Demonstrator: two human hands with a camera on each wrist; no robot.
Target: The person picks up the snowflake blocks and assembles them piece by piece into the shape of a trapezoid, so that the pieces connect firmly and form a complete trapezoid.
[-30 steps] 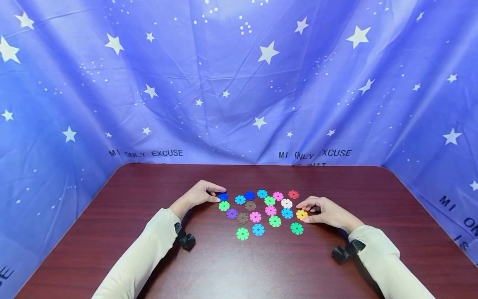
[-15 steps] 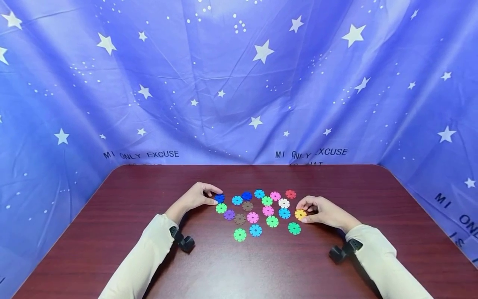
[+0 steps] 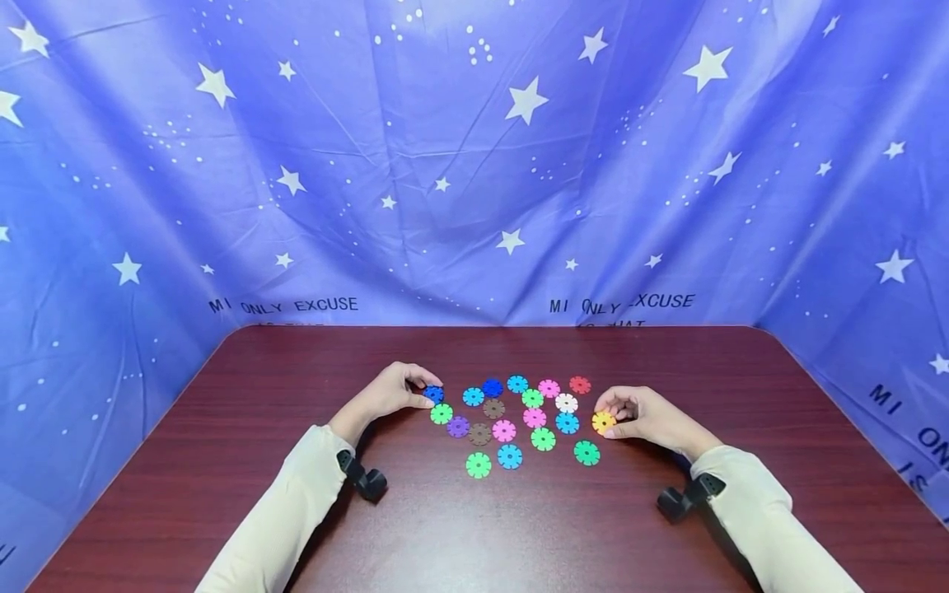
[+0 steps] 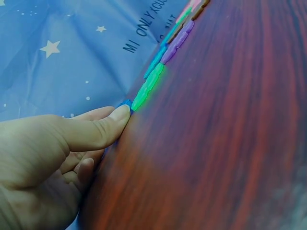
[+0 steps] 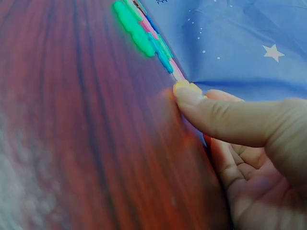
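My left hand (image 3: 395, 390) pinches a dark blue notched disc (image 3: 433, 394) between thumb and fingers at the left end of a group of flat snowflake discs. A light green disc (image 3: 441, 414) lies right beside it, with a purple disc (image 3: 458, 426) following. In the left wrist view, the thumb covers most of the blue disc (image 4: 126, 103). At the group's right end, my right hand (image 3: 643, 418) holds a yellow-orange disc (image 3: 604, 423) by its edge, thumb on the near side. The right wrist view shows this yellow disc (image 5: 182, 85) partly behind the thumb.
Between the hands lie several more discs, among them a white disc (image 3: 567, 403), a red disc (image 3: 580, 385) and a darker green disc (image 3: 587, 453). All are on a dark red wooden table (image 3: 474, 535). A blue star-patterned curtain (image 3: 474, 165) hangs behind it.
The left fingers have closed in on the dark blue disc, which has shifted slightly left. My right hand has drawn the yellow-orange disc a little rightward, away from the light blue one.
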